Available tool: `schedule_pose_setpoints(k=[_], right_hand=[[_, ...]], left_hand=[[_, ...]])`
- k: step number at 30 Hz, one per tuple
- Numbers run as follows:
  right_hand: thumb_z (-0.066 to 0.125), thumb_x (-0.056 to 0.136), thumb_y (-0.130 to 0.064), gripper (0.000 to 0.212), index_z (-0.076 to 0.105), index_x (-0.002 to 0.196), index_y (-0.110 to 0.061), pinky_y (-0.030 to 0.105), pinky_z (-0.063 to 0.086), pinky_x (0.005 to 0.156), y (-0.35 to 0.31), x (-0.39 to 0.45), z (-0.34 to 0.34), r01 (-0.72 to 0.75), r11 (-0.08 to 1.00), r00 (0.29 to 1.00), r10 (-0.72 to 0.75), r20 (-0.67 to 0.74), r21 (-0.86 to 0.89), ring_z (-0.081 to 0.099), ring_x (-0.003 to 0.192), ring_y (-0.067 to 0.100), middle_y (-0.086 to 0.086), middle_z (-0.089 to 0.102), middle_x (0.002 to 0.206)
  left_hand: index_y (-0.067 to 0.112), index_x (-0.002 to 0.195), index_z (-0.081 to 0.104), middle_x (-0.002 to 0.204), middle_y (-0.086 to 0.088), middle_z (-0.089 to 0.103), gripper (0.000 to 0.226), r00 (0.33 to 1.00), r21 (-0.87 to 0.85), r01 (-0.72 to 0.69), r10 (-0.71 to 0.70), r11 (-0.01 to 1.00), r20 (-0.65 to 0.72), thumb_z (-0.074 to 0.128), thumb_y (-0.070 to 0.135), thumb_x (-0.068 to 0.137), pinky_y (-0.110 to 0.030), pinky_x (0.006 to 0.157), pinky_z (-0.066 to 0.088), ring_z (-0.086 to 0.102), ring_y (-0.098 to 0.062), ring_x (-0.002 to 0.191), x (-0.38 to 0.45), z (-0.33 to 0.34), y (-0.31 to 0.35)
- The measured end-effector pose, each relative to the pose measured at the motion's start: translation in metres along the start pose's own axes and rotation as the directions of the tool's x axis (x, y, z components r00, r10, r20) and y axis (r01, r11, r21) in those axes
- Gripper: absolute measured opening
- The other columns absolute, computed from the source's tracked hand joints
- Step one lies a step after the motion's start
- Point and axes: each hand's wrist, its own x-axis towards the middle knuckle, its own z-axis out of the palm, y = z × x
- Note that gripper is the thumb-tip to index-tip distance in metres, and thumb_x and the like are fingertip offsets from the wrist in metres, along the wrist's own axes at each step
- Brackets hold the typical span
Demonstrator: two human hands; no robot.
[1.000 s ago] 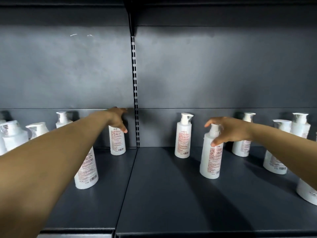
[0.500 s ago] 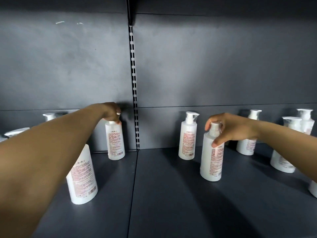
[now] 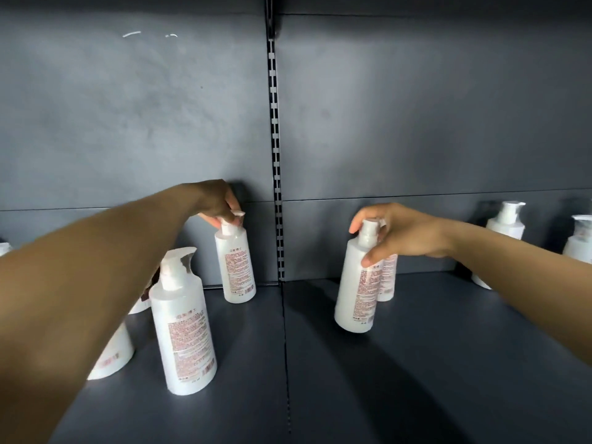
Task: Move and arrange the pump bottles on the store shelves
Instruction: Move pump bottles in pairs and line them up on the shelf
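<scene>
The left hand [image 3: 217,200] reaches far in, at about 11 o'clock from the middle of the view. Its fingers pinch the pump top of a white pump bottle [image 3: 236,267]. That bottle stands at the back of the dark shelf [image 3: 416,363], tipped a little, just left of the slotted metal strip [image 3: 276,187] that runs up the back wall.

The right hand [image 3: 403,235] is at about 3 o'clock. Its fingers and thumb curl round the neck and pump of a second white bottle [image 3: 358,283]. This bottle leans, with its top toward the right. I cannot tell if its bottom touches the shelf.

Right behind it stands another bottle [image 3: 387,277], mostly hidden. Only a bit of its label side shows.

Near the left arm, at about 8 o'clock, a big bottle [image 3: 182,325] stands upright at the front. One more bottle [image 3: 112,354] peeks out under the arm.

Far over at 3 o'clock, two more bottles stand by the back wall. One [image 3: 506,225] is behind the right wrist. The other [image 3: 579,238] is at the edge of the view.
</scene>
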Motion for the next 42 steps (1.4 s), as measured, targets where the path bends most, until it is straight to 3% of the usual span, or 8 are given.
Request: schedule_pose_setpoints(k=[5, 12, 20, 26, 30, 34, 39, 42], right_hand=[[0.081, 0.068, -0.004, 0.052, 0.059, 0.112, -0.020, 0.014, 0.044, 0.060, -0.039, 0.035, 0.027, 0.035, 0.999, 0.999, -0.035, -0.013, 0.011, 0.053, 0.074, 0.003, -0.008, 0.056, 0.092], [0.079, 0.068, 0.001, 0.056, 0.056, 0.114, -0.020, 0.022, 0.045, 0.065, -0.088, 0.088, 0.074, 0.076, 0.995, 0.997, -0.076, -0.006, 0.062, 0.051, 0.088, 0.015, -0.001, 0.049, 0.105], [0.078, 0.075, -0.017, 0.071, 0.042, 0.137, -0.021, 0.028, 0.044, 0.090, -0.113, 0.104, 0.110, 0.112, 0.963, 0.992, -0.095, 0.081, -0.243, 0.048, 0.114, 0.020, 0.001, 0.043, 0.129], [0.076, 0.078, -0.020, 0.086, 0.025, 0.147, -0.025, 0.024, 0.036, 0.084, -0.105, 0.075, 0.070, 0.052, 0.940, 0.994, -0.018, 0.105, -0.337, 0.047, 0.108, 0.015, 0.002, 0.042, 0.141], [0.074, 0.078, -0.032, 0.084, 0.024, 0.146, -0.032, 0.029, 0.036, 0.103, -0.082, 0.034, 0.021, -0.045, 0.878, 0.992, 0.096, 0.083, -0.477, 0.041, 0.131, 0.019, 0.000, 0.038, 0.147], [0.074, 0.078, -0.034, 0.082, 0.027, 0.146, -0.027, 0.029, 0.038, 0.094, -0.054, -0.011, -0.027, -0.147, 0.799, 0.984, 0.178, -0.005, -0.583, 0.045, 0.126, 0.023, 0.002, 0.040, 0.144], [0.075, 0.078, -0.034, 0.080, 0.030, 0.144, -0.025, 0.024, 0.041, 0.084, -0.018, -0.071, -0.078, -0.236, 0.757, 0.966, 0.251, -0.063, -0.609, 0.048, 0.112, 0.023, 0.000, 0.045, 0.133], [0.076, 0.075, -0.038, 0.082, 0.032, 0.143, -0.028, 0.035, 0.044, 0.096, 0.007, -0.095, -0.106, -0.265, 0.719, 0.958, 0.270, -0.093, -0.642, 0.052, 0.107, 0.024, 0.003, 0.050, 0.127]], left_hand=[[0.007, 0.098, 0.072, 0.088, -0.009, 0.067, 0.016, 1.000, -0.028, 0.006, -0.006, 1.000, -0.017, 0.068, 0.004, 0.083, -0.009, 0.061, 0.052, 0.064, -0.022, 0.084, -0.016, -0.018, -0.022], [0.010, 0.097, 0.071, 0.094, -0.010, 0.068, 0.018, 0.999, -0.056, 0.032, -0.032, 0.998, 0.004, 0.072, 0.005, 0.080, -0.030, 0.087, 0.055, 0.067, -0.029, 0.100, -0.032, -0.036, -0.055], [0.011, 0.118, 0.062, 0.116, -0.011, 0.064, 0.036, 1.000, 0.087, 0.025, -0.025, 0.996, -0.005, 0.069, 0.011, 0.083, -0.019, 0.064, 0.054, 0.061, -0.014, 0.074, -0.038, -0.029, -0.065], [0.012, 0.133, 0.051, 0.124, -0.005, 0.058, 0.053, 1.000, 0.213, -0.020, 0.024, 0.977, -0.015, 0.068, 0.026, 0.084, -0.031, 0.102, 0.042, 0.054, -0.023, 0.118, -0.054, -0.037, -0.025], [0.015, 0.136, 0.046, 0.138, -0.002, 0.049, 0.059, 0.995, 0.181, -0.079, 0.088, 0.980, -0.044, 0.063, 0.041, 0.086, -0.030, 0.107, 0.035, 0.046, -0.021, 0.128, -0.066, -0.039, 0.016], [0.018, 0.135, 0.047, 0.139, 0.002, 0.046, 0.057, 0.985, 0.039, -0.170, 0.171, 0.985, -0.016, 0.062, 0.042, 0.086, -0.035, 0.106, 0.039, 0.043, -0.018, 0.128, -0.078, -0.024, 0.068], [0.016, 0.136, 0.045, 0.141, -0.002, 0.046, 0.061, 0.980, 0.220, -0.198, 0.191, 0.955, 0.052, 0.065, 0.041, 0.084, -0.029, 0.109, 0.035, 0.045, -0.020, 0.128, -0.084, 0.007, 0.133], [0.016, 0.138, 0.044, 0.140, -0.004, 0.047, 0.062, 0.977, 0.251, -0.211, 0.201, 0.945, 0.066, 0.065, 0.040, 0.085, -0.027, 0.105, 0.036, 0.047, -0.021, 0.127, -0.090, 0.021, 0.175]])
